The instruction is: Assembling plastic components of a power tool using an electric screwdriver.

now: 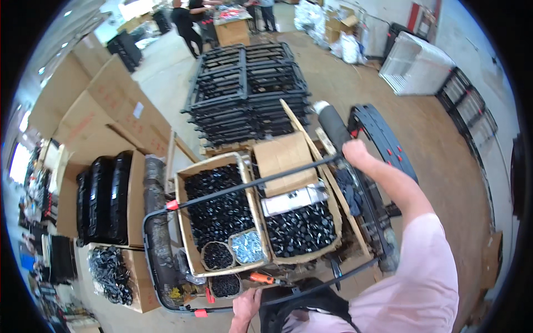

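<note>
A large black tubular frame (pixel 250 183) with red pieces on its bars lies tilted across the view, above boxes of small parts. My right hand (pixel 356 152) is closed round its far right corner. Low in the middle, my left hand (pixel 247 304) grips the near bar, fingers curled over it. Just beyond that hand is an orange-and-black hand tool (pixel 262 278). Under the frame stand a left box (pixel 179 225) of small black parts and a right box (pixel 340 236) of black caps. Silvery screw-like pieces (pixel 247 247) fill a small container in the left box.
Stacked black frames (pixel 247 94) stand ahead on a pallet. At left are tall cardboard sheets (pixel 119 105) and a carton of black-wrapped pieces (pixel 136 200). A dark roll (pixel 333 125) and black panels (pixel 383 139) are near my right arm. People (pixel 186 22) stand at the far end.
</note>
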Motion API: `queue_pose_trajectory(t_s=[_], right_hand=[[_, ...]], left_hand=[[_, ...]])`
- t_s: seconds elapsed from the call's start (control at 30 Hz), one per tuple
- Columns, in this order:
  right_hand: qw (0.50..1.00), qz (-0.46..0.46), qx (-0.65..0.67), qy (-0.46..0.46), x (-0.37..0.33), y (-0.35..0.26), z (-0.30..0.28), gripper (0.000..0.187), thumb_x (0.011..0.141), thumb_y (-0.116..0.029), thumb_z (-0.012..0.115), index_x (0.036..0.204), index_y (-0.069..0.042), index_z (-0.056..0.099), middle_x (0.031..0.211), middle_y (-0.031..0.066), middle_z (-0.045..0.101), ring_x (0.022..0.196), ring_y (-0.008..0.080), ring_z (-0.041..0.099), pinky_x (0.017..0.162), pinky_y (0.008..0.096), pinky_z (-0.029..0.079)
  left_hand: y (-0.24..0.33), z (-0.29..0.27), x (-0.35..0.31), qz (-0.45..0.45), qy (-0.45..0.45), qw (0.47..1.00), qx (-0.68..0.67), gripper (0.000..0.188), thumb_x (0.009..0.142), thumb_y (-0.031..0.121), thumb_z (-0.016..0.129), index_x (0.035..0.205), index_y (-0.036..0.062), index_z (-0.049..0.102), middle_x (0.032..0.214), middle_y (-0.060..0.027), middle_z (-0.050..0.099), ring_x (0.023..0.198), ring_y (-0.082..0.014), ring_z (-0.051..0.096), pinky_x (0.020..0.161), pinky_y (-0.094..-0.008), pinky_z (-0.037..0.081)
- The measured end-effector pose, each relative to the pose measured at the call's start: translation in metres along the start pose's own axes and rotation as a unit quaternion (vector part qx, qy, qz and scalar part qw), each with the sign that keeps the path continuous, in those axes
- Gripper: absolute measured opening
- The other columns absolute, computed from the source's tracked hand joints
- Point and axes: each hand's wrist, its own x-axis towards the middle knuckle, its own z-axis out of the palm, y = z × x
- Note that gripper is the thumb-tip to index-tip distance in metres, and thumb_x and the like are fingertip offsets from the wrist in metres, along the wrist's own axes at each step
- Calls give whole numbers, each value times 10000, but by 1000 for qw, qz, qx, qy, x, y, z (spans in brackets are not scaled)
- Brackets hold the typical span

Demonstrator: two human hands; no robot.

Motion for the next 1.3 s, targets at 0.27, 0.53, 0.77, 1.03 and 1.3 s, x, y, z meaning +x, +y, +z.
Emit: queue_pose_trajectory(t_s=[0.27,0.53,0.77,1.03,1.3], right_hand=[[997,-32,65,23,-10,5,3,220,945,-200,646,1124,-73,636,1002,145,761,944,295,774,782,451,616],[987,-32,64,140,15,19,69,124,892,-160,677,884,-62,752,921,148,756,821,311,777,679,468,617],[978,43,159,131,19,6,49,526,1054,-398,495,877,6,781,926,236,765,869,403,760,801,524,608],[949,146,278,34,10,17,52,563,1033,-467,541,1131,51,738,1174,315,718,1144,456,692,963,556,550],[952,95,285,51,-169,-67,-15,418,923,-353,729,1059,42,728,1073,291,733,1050,454,704,922,518,559]], left_hand=[[2,10,-7,-10,6,1000,4,295,1013,387,628,966,133,770,864,-158,760,801,-391,738,726,-519,587],[10,7,2,-10,6,1000,16,358,1032,433,575,960,121,735,920,-155,757,828,-391,728,714,-544,578],[10,4,-6,-29,7,999,33,318,1023,413,575,1004,132,723,907,-143,754,816,-382,728,675,-516,588],[-1,4,-7,56,76,993,-75,330,1027,407,600,1018,100,721,956,-155,740,904,-383,721,758,-491,587],[-227,-177,-45,-222,625,723,-193,322,1019,330,629,977,26,727,995,-169,737,957,-341,707,867,-448,551]])
